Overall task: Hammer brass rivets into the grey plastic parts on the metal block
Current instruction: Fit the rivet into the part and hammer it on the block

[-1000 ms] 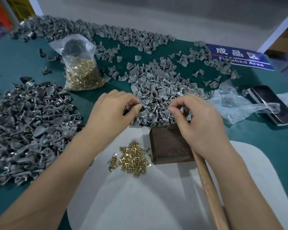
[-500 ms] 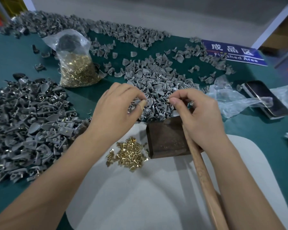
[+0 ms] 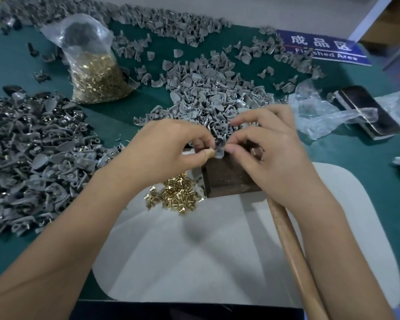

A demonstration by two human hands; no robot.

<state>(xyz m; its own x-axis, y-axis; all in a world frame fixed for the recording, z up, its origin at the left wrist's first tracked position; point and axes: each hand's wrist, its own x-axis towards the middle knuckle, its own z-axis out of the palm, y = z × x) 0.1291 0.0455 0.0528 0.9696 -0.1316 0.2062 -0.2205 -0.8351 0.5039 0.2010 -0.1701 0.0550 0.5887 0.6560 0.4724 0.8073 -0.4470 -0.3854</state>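
Note:
My left hand (image 3: 164,148) and my right hand (image 3: 268,151) meet over the far edge of the dark metal block (image 3: 226,179). Together their fingertips pinch one small grey plastic part (image 3: 219,150). Whether a rivet sits in it is too small to tell. A loose heap of brass rivets (image 3: 174,195) lies on the white mat just left of the block. The hammer's wooden handle (image 3: 291,255) runs from under my right hand toward the near edge; its head is hidden.
A pile of grey parts (image 3: 210,95) lies behind the block, a darker pile (image 3: 32,158) at the left. A plastic bag of rivets (image 3: 95,72) stands far left. A phone (image 3: 367,112), crumpled plastic (image 3: 319,114) and a blue sign (image 3: 321,48) lie at the right. The white mat (image 3: 194,262) covers the green table.
Both hands have come together from apart and moved nearer, over the block's far edge; they now hold one grey part between them.

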